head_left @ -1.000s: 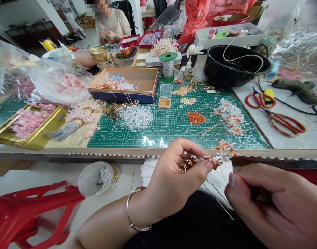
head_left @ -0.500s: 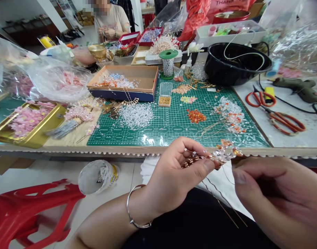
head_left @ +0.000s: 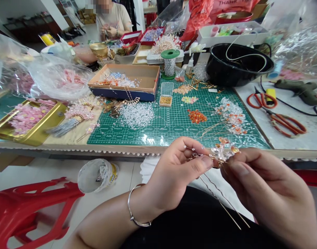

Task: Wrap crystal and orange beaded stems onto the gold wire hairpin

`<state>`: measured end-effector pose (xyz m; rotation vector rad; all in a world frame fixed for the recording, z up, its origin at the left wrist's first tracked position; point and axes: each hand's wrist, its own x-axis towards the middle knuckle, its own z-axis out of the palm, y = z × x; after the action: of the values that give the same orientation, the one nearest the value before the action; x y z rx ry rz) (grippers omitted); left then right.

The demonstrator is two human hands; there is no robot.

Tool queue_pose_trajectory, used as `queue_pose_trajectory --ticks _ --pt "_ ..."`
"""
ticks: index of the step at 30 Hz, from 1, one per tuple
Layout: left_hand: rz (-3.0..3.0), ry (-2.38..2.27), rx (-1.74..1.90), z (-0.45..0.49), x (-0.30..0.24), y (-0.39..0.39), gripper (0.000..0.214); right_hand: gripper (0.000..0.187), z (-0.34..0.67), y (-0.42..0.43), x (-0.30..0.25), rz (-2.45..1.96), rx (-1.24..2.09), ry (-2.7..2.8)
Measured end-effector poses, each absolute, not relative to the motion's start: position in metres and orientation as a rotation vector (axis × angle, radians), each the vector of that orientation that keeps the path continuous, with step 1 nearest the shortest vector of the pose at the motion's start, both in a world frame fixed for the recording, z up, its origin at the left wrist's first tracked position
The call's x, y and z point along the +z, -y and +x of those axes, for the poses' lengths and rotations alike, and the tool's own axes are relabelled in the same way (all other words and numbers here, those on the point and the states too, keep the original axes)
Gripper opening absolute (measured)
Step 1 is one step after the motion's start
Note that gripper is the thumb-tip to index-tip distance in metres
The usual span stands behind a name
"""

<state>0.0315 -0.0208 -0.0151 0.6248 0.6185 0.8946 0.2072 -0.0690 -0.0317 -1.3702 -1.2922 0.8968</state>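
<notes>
Since the earlier frame the right hand (head_left: 267,186) has moved left, closing in on the right side of the beaded cluster (head_left: 222,152). From my remote view, that clear-and-amber cluster sits in the air over the lap, just off the near edge of the counter (head_left: 132,148). The left hand (head_left: 183,171) pinches its base between thumb and forefinger; the right has thumb and forefinger pressed together, I believe on a fine wire mostly hidden by the fingertips. If the left pinch slackens, I judge the cluster could turn and loosen; too hard a tug from the right could snap the wire. The pin prongs (head_left: 231,215) hang below, between the hands, and could snag the dark clothing (head_left: 174,221). Farther off, a careless knuckle could scatter the orange beads (head_left: 197,116) on the green mat (head_left: 117,138).
</notes>
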Motion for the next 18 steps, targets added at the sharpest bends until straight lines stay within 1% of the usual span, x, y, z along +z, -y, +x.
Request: queue_pose_trajectory --ticks 6,13,16,18 --pt "0.628 -0.612 0.912 0.0318 -0.0146 0.0204 0.019 0.015 0.2111 0.0712 -0.0372 -1.330 0.891 1.323" --pt "0.653 -0.645 0.879 0.0328 -0.0145 0.0214 0.017 0.008 0.2136 0.0696 -0.0316 -1.350 0.620 1.512" --pt "0.661 -0.666 0.885 0.0333 -0.0145 0.0217 0.022 0.008 0.2168 0.0697 -0.0327 -1.373 0.555 1.545" --pt "0.639 -0.667 0.884 0.0341 -0.0145 0.0209 0.027 0.012 0.2175 0.0688 -0.0329 -1.406 0.555 1.547"
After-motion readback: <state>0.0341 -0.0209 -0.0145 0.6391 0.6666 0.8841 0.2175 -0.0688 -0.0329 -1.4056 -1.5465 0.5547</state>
